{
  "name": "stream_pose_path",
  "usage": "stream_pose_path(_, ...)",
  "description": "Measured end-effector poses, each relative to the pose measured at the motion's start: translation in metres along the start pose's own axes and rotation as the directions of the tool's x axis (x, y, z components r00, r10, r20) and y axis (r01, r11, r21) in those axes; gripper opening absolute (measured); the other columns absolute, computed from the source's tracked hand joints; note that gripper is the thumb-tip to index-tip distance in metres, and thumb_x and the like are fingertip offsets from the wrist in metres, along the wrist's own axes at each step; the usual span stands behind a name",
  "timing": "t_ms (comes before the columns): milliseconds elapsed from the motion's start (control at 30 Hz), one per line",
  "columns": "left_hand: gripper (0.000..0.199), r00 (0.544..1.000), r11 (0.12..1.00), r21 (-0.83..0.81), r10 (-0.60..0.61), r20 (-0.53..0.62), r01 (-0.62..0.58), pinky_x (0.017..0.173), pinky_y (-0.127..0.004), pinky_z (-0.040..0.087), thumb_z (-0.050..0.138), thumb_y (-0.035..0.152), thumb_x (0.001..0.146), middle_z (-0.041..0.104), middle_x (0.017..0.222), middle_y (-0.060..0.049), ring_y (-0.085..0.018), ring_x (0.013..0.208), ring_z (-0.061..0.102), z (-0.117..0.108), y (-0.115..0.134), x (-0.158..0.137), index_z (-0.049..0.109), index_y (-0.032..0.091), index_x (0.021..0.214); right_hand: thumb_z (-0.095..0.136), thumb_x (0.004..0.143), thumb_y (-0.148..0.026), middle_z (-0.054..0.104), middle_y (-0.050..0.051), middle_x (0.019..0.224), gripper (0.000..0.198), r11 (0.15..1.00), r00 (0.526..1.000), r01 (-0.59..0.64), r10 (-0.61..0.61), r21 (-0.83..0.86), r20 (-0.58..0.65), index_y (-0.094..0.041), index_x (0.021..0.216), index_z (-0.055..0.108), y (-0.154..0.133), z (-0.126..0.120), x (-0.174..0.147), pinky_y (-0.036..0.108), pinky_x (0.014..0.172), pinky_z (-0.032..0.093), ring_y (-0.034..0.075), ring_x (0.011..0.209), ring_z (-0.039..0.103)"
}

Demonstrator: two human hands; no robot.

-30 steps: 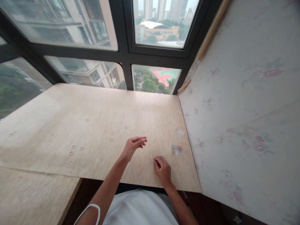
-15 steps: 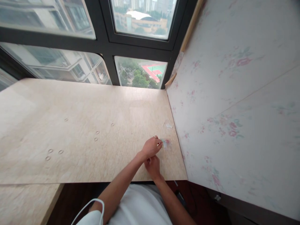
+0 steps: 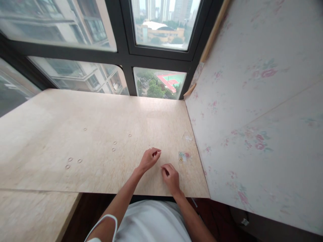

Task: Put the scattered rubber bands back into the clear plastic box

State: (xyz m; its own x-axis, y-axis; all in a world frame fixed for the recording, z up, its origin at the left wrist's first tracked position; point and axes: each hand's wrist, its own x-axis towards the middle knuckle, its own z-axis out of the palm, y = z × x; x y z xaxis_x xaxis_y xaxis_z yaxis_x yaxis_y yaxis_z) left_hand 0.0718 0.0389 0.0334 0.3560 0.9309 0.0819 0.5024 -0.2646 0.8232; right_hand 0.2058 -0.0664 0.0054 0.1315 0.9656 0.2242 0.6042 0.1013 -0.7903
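Rings [image 3: 73,162], three small clear ones, are lying far left on the pale tabletop [image 3: 50,141], with more rings [image 3: 114,146] sitting nearer the middle. Next, the left hand [image 3: 148,158] is hovering low over the board, fingertips pinched together; whether anything is between them cannot be told. Just beside it, the right hand [image 3: 171,175] is resting curled on the surface, fingers narrowly drawn in. Further right, a small clear packet [image 3: 183,156] of coloured bits is lying near the floral wall panel [image 3: 252,134], apart from both hands.
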Motion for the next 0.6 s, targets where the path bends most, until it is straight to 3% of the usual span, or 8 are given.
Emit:
stream_pose_path(200, 0.026, 0.962, 0.989, 0.044, -0.124, -0.245, 0.138, 0.066, -0.028, 0.046, 0.049, 0.034, 0.087, 0.07, 0.078, -0.006, -0.016, 0.067, 0.059, -0.059, -0.052, -0.045, 0.069, 0.018, 0.084, 0.048, 0.085, -0.021, 0.069, 0.006, 0.086, 0.021, 1.0, 0.999, -0.002, 0.002, 0.009, 0.048, -0.02, 0.086, 0.068, 0.001, -0.001, -0.003, 0.031, 0.072, 0.051, 0.019, 0.079, 0.064)
stream_pose_path(400, 0.02, 0.894, 0.987, -0.047, -0.16, -0.419, 0.154, 0.068, -0.029, 0.05, 0.051, 0.029, 0.086, 0.07, 0.085, -0.006, -0.017, 0.073, 0.064, -0.084, -0.082, -0.09, 0.067, 0.022, 0.092, 0.052, 0.084, -0.034, 0.071, 0.008, 0.084, 0.024, 0.991, 0.977, -0.105, 0.087, 0.083, 0.195, -0.019, 0.084, 0.071, -0.006, -0.005, 0.022, 0.03, 0.062, 0.053, 0.02, 0.07, 0.065)
stream_pose_path(500, 0.019, 0.897, 0.988, -0.08, -0.151, -0.416, 0.129, 0.069, -0.03, 0.05, 0.049, 0.028, 0.087, 0.069, 0.085, -0.006, -0.017, 0.075, 0.063, -0.086, -0.087, -0.097, 0.066, 0.021, 0.093, 0.054, 0.085, -0.037, 0.07, 0.008, 0.083, 0.026, 0.993, 0.977, -0.042, 0.018, 0.108, 0.212, -0.018, 0.085, 0.07, -0.028, 0.008, 0.056, 0.028, 0.059, 0.053, 0.018, 0.066, 0.064)
stream_pose_path(600, 0.017, 0.916, 0.989, -0.085, -0.141, -0.375, 0.118, 0.067, -0.029, 0.049, 0.05, 0.025, 0.086, 0.067, 0.081, -0.005, -0.017, 0.072, 0.061, -0.086, -0.088, -0.098, 0.066, 0.022, 0.092, 0.049, 0.088, -0.035, 0.069, 0.009, 0.085, 0.027, 0.985, 0.958, 0.117, -0.146, 0.129, 0.248, -0.017, 0.086, 0.068, -0.061, 0.042, 0.099, 0.027, 0.058, 0.052, 0.016, 0.065, 0.064)
